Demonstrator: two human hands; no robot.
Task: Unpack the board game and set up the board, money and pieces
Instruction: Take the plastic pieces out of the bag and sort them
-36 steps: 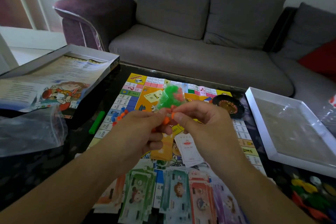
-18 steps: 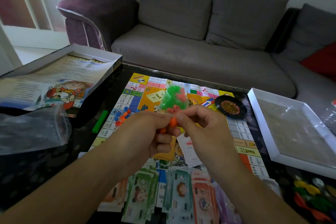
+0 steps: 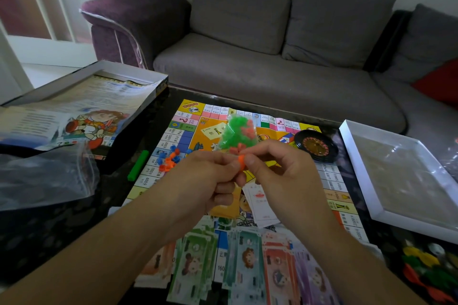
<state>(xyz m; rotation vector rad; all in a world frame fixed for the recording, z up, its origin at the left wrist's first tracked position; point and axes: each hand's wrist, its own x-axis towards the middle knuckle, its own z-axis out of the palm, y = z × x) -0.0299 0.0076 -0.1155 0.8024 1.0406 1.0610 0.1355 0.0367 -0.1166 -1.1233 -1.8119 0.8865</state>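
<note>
Board game's board [image 3: 257,131] is lying flat on the dark counter [image 3: 62,225], with the paper money [image 3: 247,265] fanned along its near edge. Both hands are up over the middle of it: left hand [image 3: 205,181] and right hand [image 3: 282,176] are pinching a little clear bag of green and orange pieces [image 3: 238,134] between their fingertips. Some loose blue and orange pieces [image 3: 169,158] sit on the board's left side, a small roulette wheel [image 3: 316,146] at the far right corner. Box lid [image 3: 357,156] lies to the right.
</note>
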